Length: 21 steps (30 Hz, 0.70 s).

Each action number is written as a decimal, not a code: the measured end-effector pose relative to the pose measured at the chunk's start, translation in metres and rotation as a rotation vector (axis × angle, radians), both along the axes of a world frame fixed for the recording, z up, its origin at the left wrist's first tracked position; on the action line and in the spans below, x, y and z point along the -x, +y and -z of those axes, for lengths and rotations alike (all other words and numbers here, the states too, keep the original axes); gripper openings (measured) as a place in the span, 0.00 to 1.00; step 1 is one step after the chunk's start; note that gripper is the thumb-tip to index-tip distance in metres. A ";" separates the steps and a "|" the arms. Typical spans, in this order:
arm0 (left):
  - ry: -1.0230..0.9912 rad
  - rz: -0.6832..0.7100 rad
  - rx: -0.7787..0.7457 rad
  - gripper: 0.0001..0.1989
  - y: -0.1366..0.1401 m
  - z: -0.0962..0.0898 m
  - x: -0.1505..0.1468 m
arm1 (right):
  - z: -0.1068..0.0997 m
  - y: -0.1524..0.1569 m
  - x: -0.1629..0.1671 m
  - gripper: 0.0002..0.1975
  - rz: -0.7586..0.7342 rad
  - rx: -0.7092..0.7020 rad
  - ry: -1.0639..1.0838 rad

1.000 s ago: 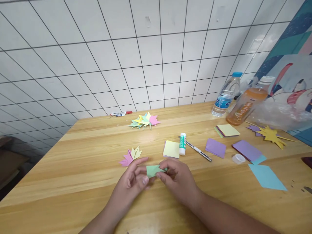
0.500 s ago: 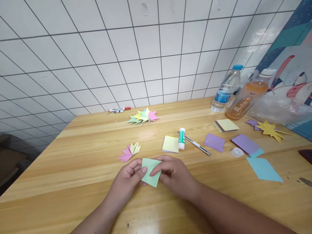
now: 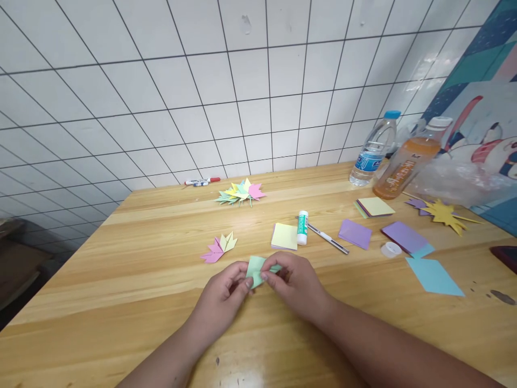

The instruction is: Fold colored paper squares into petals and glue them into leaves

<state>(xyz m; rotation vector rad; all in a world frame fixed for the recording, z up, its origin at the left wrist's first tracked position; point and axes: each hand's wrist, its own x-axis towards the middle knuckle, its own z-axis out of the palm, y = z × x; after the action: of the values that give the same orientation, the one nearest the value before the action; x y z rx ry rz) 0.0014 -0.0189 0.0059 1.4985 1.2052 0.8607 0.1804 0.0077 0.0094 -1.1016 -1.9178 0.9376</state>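
A small green sheet of paper (image 3: 255, 267) is held between both hands just above the table (image 3: 133, 302). My left hand (image 3: 223, 293) pinches its left side, thumb in front. My right hand (image 3: 297, 277) grips the right side with thumb and index finger, and part of the sheet is bent over there. Beyond my left hand lies a folded paper piece in pink and pale yellow (image 3: 216, 249). Ahead of my right hand are a pale yellow paper stack (image 3: 284, 236), a glue stick (image 3: 302, 227) and a silver pen-like tool (image 3: 329, 238).
A cluster of folded paper (image 3: 242, 192) and markers (image 3: 202, 182) lie near the tiled wall. To the right are purple paper (image 3: 355, 233), a blue sheet (image 3: 435, 276), a white cap (image 3: 391, 249), a water bottle (image 3: 371, 153), an orange drink bottle (image 3: 406, 164) and a yellow paper star (image 3: 444, 214).
The green paper, flat and facing me before, is now bent over at its right side. My right fingers have shifted from lying across it to pinching it. The view has moved slightly.
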 end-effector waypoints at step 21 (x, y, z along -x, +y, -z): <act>0.171 -0.030 -0.078 0.11 -0.001 0.003 -0.002 | 0.012 0.005 0.003 0.14 0.008 0.327 0.270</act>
<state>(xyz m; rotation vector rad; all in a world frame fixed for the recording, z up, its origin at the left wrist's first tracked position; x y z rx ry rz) 0.0031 -0.0197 0.0029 1.6476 1.3341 0.8210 0.1774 0.0126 -0.0024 -1.0970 -1.5756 1.3565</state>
